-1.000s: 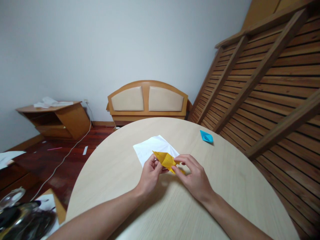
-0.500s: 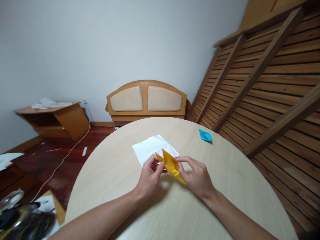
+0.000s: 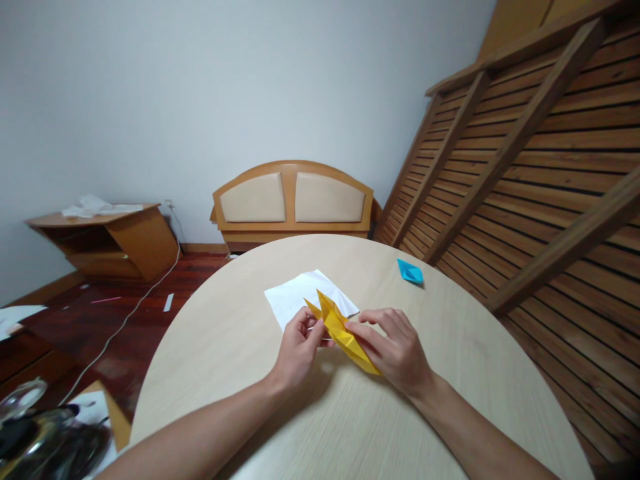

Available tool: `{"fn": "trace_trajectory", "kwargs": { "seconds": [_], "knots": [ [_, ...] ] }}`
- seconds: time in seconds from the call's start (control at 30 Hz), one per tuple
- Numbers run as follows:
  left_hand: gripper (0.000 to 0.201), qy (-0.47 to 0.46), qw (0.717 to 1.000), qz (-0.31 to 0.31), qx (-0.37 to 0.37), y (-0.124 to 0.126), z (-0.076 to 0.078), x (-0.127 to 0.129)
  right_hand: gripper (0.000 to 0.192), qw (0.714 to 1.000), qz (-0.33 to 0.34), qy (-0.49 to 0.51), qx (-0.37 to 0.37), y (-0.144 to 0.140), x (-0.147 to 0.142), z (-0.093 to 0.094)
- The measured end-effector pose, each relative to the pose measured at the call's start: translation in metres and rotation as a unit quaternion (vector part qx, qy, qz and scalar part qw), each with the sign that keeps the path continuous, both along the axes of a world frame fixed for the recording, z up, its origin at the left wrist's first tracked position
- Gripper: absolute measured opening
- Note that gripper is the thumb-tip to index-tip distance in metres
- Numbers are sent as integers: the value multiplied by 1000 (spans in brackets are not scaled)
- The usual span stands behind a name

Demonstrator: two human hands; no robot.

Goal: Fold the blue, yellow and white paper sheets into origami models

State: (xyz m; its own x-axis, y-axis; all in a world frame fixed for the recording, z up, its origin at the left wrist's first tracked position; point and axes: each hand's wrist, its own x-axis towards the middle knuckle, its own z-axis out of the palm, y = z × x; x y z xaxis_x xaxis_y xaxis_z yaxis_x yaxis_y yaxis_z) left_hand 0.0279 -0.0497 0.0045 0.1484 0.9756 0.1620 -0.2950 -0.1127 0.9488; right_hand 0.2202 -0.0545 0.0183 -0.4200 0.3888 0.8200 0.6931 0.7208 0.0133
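A folded yellow paper [image 3: 345, 339], shaped like an origami boat with pointed ends, is held above the table. My left hand [image 3: 301, 339] pinches its left side between thumb and fingers. On the other side my right hand [image 3: 393, 343] grips the paper near its lower right part, with the index fingertip on the upper edge and the thumb hidden. Just behind the yellow paper lies a creased white sheet [image 3: 290, 293], partly covered by it and by my left hand. A small blue folded paper boat [image 3: 411, 272] rests farther back to the right.
The round pale wooden table [image 3: 220, 347] fills the front. A headboard [image 3: 290, 193] stands behind it, and a slatted wooden frame [image 3: 500, 180] leans along the right. At left are a low cabinet [image 3: 135, 243] and a white cable [image 3: 125, 327] on the floor.
My right hand has shifted its hold, with the index finger now over the paper's upper edge. The yellow paper has tilted and its point has moved slightly left and up.
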Motion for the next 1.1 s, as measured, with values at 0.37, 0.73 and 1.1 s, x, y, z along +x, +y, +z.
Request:
{"fn": "trace_trajectory", "kwargs": {
  "seconds": [0.37,0.73,1.1],
  "knots": [
    [45,13,1000,-13,2,-3,2,0,12,999,5,0,-49,2,5,1],
    [45,10,1000,-18,4,-3,3,1,12,990,11,55,-128,7,2,-3],
    [54,21,997,67,-27,6,7,-3,20,887,24,352,-298,12,-4,-9]
  ]
}}
